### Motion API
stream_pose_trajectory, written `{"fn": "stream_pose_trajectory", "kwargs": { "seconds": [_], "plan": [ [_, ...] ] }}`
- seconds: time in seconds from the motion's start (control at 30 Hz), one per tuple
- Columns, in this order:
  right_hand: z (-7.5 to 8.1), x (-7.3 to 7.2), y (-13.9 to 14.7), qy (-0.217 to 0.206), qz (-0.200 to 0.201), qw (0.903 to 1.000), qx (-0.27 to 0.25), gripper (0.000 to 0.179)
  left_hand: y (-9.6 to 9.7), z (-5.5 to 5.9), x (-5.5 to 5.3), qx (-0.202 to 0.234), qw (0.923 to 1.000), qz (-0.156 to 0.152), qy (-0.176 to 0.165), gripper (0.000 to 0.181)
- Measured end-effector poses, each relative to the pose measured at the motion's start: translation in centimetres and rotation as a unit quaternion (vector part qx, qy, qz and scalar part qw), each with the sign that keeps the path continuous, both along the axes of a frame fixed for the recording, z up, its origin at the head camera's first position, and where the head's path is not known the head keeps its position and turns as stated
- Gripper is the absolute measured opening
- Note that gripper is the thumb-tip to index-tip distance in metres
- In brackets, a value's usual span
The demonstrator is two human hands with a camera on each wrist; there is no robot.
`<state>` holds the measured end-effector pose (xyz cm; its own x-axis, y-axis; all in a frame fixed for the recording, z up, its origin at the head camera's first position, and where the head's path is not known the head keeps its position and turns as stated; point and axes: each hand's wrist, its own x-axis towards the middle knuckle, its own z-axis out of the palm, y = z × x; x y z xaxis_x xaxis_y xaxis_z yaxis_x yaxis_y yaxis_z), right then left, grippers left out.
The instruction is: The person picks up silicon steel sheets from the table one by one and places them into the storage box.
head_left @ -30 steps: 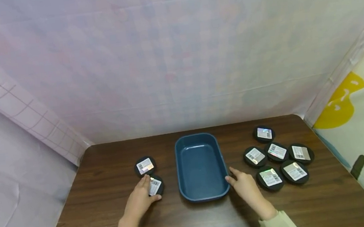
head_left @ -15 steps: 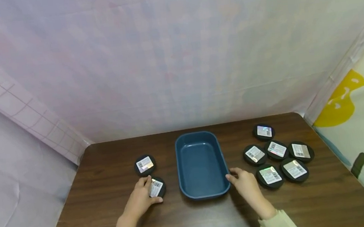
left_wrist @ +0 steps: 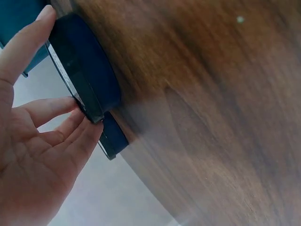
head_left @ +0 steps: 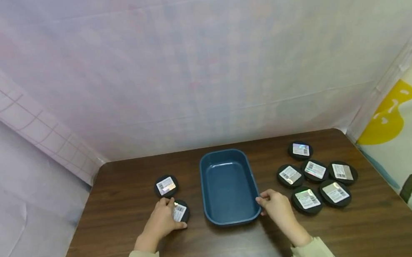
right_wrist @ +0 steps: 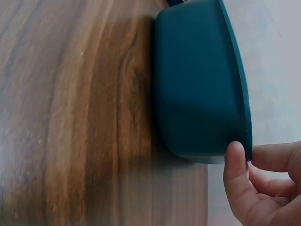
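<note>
Cloth backdrop (head_left: 200,74): pale and faintly checked, hanging behind the counter.
Counter (head_left: 223,252): brown wood-grain top, carrying the bin and the discs.
Blue bin (head_left: 228,195): at the middle of the counter, upright, with nothing in it. Looks like stiff moulded plastic, probably light for its size and apt to slide if nudged; the rim seems the surest place to take hold.
Right hand (head_left: 277,208): thumb and fingers narrow on the bin, pinching its rim by the near right corner.
Left hand (head_left: 160,220): fingers spread wide enough to span a disc, thumb on its near edge and fingertips on the opposite side.
Held disc (head_left: 182,211): label up, left of the bin. Seems rigid, fairly light and hard to harm; its smooth face may slip, so the side wall, gripped across the width, looks best.
Far left disc (head_left: 166,186): just beyond the held one; cannot tell whether they touch.
Right-hand discs (head_left: 314,170): six, lying flat in a loose cluster right of the bin, likely to handle alike.
White labels (head_left: 308,199): barcoded, partly shiny, probably slick under a fingertip.
</note>
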<state>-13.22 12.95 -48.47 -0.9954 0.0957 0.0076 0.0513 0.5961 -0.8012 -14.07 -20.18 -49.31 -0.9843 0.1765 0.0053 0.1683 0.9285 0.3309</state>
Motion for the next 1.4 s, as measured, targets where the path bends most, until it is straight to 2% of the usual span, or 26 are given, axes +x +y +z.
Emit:
{"fn": "stream_pose_trajectory", "kwargs": {
  "seconds": [0.2, 0.37, 0.6, 1.03, 1.17, 1.4],
  "plan": [
    [0.0, -0.2, 0.1, -0.047, -0.014, 0.9935, -0.103, 0.014, -0.1, -0.4, -0.3, 0.001, 1.0000, -0.002, -0.004, 0.092],
    [0.2, -0.4, 0.1, -0.080, -0.018, 0.9854, -0.149, 0.013, -0.2, -0.6, -0.4, -0.001, 1.0000, -0.002, 0.004, 0.091],
    [0.3, -0.5, 0.2, -0.104, -0.018, 0.9827, -0.152, 0.011, -0.2, -0.9, -0.6, 0.004, 0.9998, 0.015, -0.007, 0.092],
    [0.7, -0.5, 0.2, -0.101, -0.017, 0.9825, -0.155, 0.010, -0.3, -1.5, -1.0, 0.025, 0.9994, 0.017, 0.015, 0.092],
    [0.8, -0.4, 0.2, -0.100, -0.015, 0.9831, -0.152, 0.010, -0.3, -1.3, -0.9, 0.025, 0.9993, 0.016, 0.024, 0.091],
    [0.7, -0.4, 0.2, -0.100, -0.017, 0.9840, -0.146, 0.010, -0.2, -0.6, -0.9, 0.029, 0.9992, 0.016, 0.020, 0.088]
  ]
}}
